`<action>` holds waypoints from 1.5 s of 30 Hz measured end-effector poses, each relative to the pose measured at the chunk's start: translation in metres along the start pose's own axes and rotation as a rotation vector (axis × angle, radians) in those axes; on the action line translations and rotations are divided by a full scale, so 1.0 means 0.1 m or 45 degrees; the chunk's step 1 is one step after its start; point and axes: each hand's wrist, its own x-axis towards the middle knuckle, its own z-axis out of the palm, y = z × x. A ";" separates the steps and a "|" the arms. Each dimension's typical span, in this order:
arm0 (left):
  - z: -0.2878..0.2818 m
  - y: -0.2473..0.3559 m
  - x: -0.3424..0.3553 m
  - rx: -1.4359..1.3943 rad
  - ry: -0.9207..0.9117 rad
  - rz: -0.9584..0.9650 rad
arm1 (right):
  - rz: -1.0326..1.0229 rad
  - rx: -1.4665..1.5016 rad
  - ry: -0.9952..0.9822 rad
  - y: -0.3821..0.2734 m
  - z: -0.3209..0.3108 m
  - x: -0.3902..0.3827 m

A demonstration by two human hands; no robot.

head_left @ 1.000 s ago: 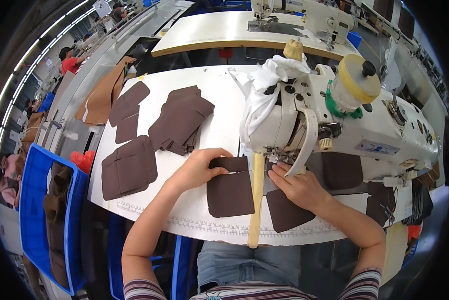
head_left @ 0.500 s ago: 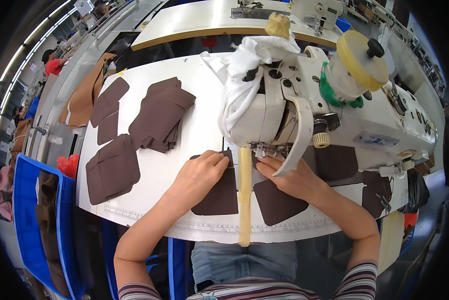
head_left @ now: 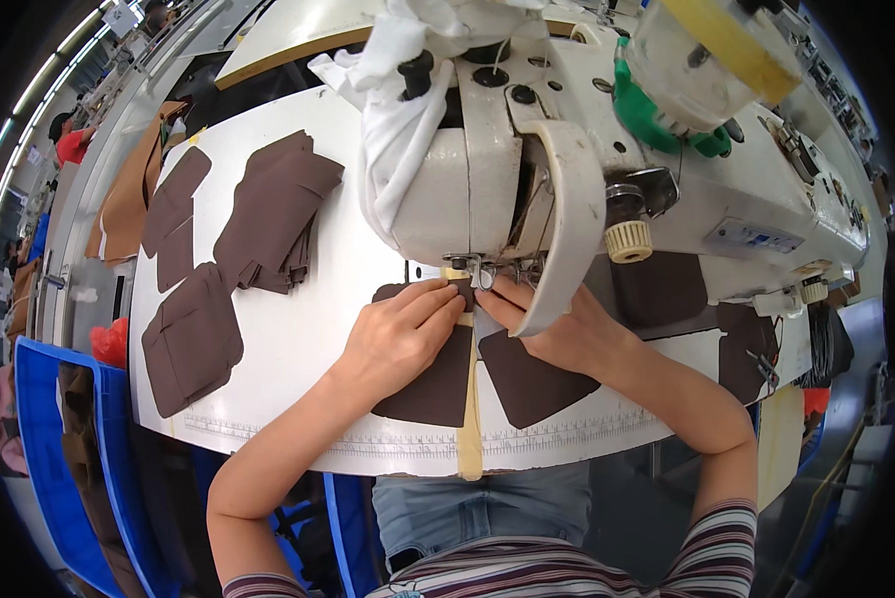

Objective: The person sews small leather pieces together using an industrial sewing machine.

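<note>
My left hand is closed, its fingertips pinching the top edge of a dark brown fabric piece just before the presser foot of a white sewing machine. That piece laps over a strip of yellow tape on the table. My right hand reaches in from the other side, fingers together by the presser foot, on a second dark brown fabric piece. The machine's curved white guard hides part of the right fingers. Where the two pieces meet is largely covered by my fingers.
On the white table, a dark brown stack and more pieces lie at left. Other brown pieces sit under the machine arm, and small snips lie at right. A blue bin stands beyond the left edge.
The view has shifted nearer the machine. My left hand has brought its piece rightward to the presser foot, over the tape. The right hand stays by the foot with its piece.
</note>
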 end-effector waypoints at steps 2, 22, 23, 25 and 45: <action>0.02 -0.01 0.01 0.106 -0.025 0.083 | 0.014 0.018 -0.007 -0.02 -0.01 0.00; 0.07 -0.02 0.08 0.147 -0.003 0.128 | -0.052 -0.133 0.022 -0.04 0.00 0.00; 0.06 -0.03 0.08 0.138 -0.017 0.128 | -0.054 -0.155 0.016 -0.05 0.00 0.00; 0.06 -0.03 0.09 0.143 0.006 0.145 | -0.050 -0.141 0.028 -0.04 0.00 0.00; 0.07 -0.07 0.13 0.093 0.005 0.100 | 0.047 -0.134 0.012 -0.05 0.04 0.03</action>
